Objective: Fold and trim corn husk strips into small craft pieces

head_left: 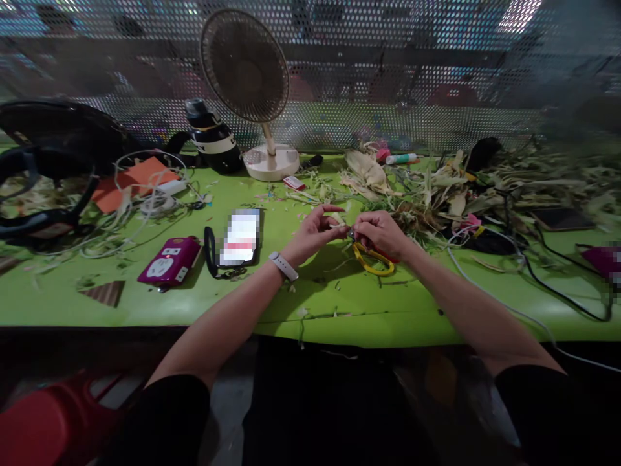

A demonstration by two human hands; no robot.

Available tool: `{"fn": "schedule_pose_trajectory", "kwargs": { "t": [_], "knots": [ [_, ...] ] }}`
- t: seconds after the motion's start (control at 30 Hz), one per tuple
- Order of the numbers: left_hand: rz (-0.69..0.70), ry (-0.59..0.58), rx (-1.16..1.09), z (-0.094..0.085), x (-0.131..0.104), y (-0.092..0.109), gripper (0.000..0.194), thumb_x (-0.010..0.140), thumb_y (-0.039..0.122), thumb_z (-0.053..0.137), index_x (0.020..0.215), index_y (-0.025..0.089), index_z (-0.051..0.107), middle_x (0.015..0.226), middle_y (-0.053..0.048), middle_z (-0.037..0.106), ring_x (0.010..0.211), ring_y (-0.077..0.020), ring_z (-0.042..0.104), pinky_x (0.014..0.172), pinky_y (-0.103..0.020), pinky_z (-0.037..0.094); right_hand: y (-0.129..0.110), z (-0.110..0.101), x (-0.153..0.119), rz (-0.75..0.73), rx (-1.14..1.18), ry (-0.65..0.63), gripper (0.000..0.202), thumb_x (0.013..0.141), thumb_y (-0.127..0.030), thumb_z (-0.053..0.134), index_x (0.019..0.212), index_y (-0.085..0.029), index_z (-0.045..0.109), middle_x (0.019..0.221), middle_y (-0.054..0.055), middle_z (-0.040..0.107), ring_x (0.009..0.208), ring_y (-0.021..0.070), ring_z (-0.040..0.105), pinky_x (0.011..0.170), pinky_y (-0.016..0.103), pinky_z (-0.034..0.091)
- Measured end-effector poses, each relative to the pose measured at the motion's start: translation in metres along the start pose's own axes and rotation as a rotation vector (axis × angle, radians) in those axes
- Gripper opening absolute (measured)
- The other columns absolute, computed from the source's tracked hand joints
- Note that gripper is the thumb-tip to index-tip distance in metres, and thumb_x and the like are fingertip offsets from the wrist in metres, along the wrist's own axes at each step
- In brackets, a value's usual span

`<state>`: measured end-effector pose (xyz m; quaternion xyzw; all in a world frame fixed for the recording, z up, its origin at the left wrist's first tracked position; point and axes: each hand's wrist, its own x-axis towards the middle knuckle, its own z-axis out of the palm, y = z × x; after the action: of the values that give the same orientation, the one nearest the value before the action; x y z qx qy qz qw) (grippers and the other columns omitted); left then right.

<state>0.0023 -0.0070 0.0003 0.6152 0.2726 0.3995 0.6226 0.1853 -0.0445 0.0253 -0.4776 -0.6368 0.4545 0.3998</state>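
Over the green tabletop (310, 285) my two hands meet, fingertips nearly touching. My left hand (323, 226) is closed in a pinch, with a small pale strip (336, 221) that looks like plant husk at its fingers. My right hand (378, 233) is curled, thumb and index finger pressed together beside the left fingertips. A small metal glint shows at its fingertips; what it grips is mostly hidden. Right under this hand is a yellow loop handle (376, 266) with a bit of red, perhaps of scissors. I cannot tell whether it is held or lying on the table.
Dry husks and leaves (436, 194) heap up at the right, with cables (514, 259) among them. To the left are a phone (239, 238), a purple box (171, 262) and tangled white cords (155, 200). A fan (270, 162) and a black bottle (213, 142) stand behind.
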Motion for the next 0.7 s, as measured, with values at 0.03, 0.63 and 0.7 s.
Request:
{"fn": "schedule_pose_trajectory", "kwargs": {
  "t": [0.03,0.63,0.7],
  "knots": [
    [0.011,0.011,-0.007,-0.001,0.000,0.000,0.054,0.070,0.034,0.083,0.113,0.017,0.056,0.075,0.004,0.064,0.072,-0.0085,0.064,0.073,-0.022,0.051,-0.001,0.001,0.000,0.012,0.044,-0.001,0.022,0.075,-0.030,0.054,0.056,-0.019,0.056,0.042,-0.005,0.050,0.035,0.0081,0.043,0.039,0.022,0.034],
    [-0.090,-0.147,-0.112,-0.002,0.000,-0.004,0.040,0.063,0.035,0.086,0.086,0.014,0.061,0.077,0.001,0.066,0.065,-0.0078,0.061,0.068,-0.025,0.054,-0.003,-0.003,0.001,-0.132,-0.203,0.092,0.049,0.089,-0.053,0.046,0.055,-0.019,0.045,0.052,-0.004,0.039,0.052,0.0088,0.035,0.052,0.026,0.026],
    [-0.114,-0.191,-0.083,-0.002,0.000,-0.005,0.037,0.064,0.032,0.085,0.086,0.013,0.063,0.078,0.000,0.066,0.069,-0.0088,0.062,0.069,-0.026,0.055,0.000,0.000,0.002,-0.128,-0.289,0.061,0.051,0.087,-0.058,0.048,0.055,-0.019,0.044,0.053,-0.004,0.038,0.054,0.0090,0.034,0.054,0.026,0.025]
  ]
}}
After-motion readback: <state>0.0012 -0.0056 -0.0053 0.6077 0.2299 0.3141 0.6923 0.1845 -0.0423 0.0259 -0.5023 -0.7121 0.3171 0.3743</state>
